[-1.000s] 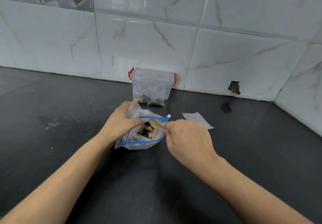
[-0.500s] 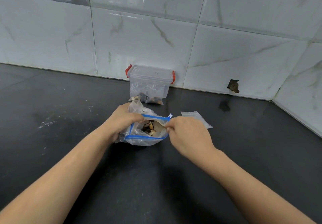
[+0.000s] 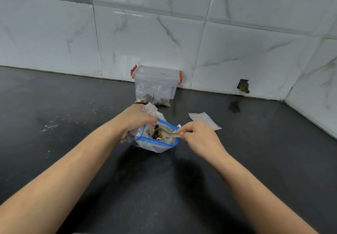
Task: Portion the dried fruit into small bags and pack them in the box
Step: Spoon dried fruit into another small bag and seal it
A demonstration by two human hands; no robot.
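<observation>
Spoon [image 3: 165, 133] now dipped in blue-zip bag [image 3: 155, 143], pinched by right hand [image 3: 197, 137], left hand [image 3: 135, 121] clutching bag rim and small bag [image 3: 149, 109]: scooping next portion.

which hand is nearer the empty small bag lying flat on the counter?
Right. The right hand, pinching the spoon, sits just in front of the empty small bag. The left hand is across the big bag, farther off.

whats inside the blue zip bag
Mixed dried fruit and the bowl of a spoon held by the right hand. The bag bottom is hidden by its crumpled sides.
</observation>
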